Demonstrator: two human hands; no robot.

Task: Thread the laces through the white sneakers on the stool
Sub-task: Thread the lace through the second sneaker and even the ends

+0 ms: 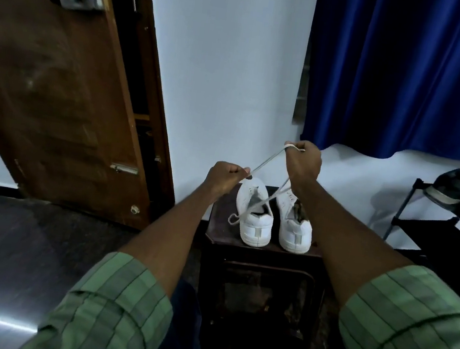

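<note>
Two white sneakers stand side by side on a dark stool, heels toward me: the left sneaker and the right sneaker. A white lace stretches taut between my hands above the shoes. My left hand pinches one part of it just above the left sneaker's toe. Higher up, my right hand grips the lace, which loops over its fingers. From there the lace slants down across the left sneaker, and its loose end lies curled on the stool.
A brown wooden door stands ajar at left against a white wall. A blue curtain hangs at right. A black shoe rack holding dark shoes stands right of the stool. The floor is dark and glossy.
</note>
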